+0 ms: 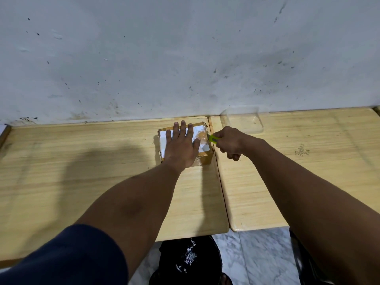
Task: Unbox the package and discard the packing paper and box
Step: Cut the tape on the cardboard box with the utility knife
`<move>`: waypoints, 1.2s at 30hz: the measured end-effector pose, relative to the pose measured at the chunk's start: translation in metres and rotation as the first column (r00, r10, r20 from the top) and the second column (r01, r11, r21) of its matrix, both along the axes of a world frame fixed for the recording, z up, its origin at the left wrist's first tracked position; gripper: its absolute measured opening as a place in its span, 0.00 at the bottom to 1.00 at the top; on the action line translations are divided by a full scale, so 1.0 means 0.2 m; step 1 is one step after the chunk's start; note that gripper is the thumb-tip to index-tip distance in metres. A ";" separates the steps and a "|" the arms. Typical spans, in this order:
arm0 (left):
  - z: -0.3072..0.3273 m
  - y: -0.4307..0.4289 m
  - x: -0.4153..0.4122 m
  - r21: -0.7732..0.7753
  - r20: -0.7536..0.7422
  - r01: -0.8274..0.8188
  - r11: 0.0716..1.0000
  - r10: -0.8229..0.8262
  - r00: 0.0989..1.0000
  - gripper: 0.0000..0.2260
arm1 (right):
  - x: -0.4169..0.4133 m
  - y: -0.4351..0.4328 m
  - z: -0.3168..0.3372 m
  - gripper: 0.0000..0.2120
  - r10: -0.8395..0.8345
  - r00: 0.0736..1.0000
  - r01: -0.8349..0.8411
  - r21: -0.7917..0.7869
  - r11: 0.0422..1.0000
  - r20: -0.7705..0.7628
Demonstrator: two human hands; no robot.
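Note:
A small cardboard package (pixel 202 150), taped in brown with a white label on top, lies at the far right end of the left wooden table, near the wall. My left hand (pixel 181 145) lies flat on its top with fingers spread, pressing it down. My right hand (pixel 229 144) is closed around a green utility knife (pixel 212 138), whose tip touches the package's right top edge. The blade itself is too small to make out.
A clear plastic container (pixel 244 120) stands on the right wooden table (pixel 308 171) just behind my right hand. The left table (pixel 82 171) meets it at a narrow seam. A black bin (pixel 189 258) holding shredded white paper sits on the marble floor below.

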State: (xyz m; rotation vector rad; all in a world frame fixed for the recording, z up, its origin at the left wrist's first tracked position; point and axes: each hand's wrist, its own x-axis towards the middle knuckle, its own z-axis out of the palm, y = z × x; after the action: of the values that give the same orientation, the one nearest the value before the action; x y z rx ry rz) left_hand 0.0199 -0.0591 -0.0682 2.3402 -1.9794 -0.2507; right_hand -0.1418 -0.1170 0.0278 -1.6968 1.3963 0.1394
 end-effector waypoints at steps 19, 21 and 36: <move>0.04 0.01 0.01 0.031 -0.013 0.028 0.999 -0.027 1.000 0.28 | -0.08 0.22 0.07 0.12 0.074 0.991 -0.074 0.010 0.997 -0.115; 0.05 0.02 0.02 0.044 -0.053 0.045 0.998 -0.043 0.998 0.28 | -0.14 0.18 0.10 0.10 0.010 1.000 -0.009 0.119 0.993 -0.004; 0.00 0.03 0.32 -0.126 -0.027 0.503 0.855 -0.510 0.860 0.26 | -0.34 0.06 -0.11 0.19 -0.272 0.955 0.239 0.237 0.942 0.118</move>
State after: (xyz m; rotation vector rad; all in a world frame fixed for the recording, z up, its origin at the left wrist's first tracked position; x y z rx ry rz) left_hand 0.0837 -0.0530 -0.0674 1.6771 -2.4723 -0.2182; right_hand -0.2090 -0.1041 0.0066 -1.3045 1.4196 0.0187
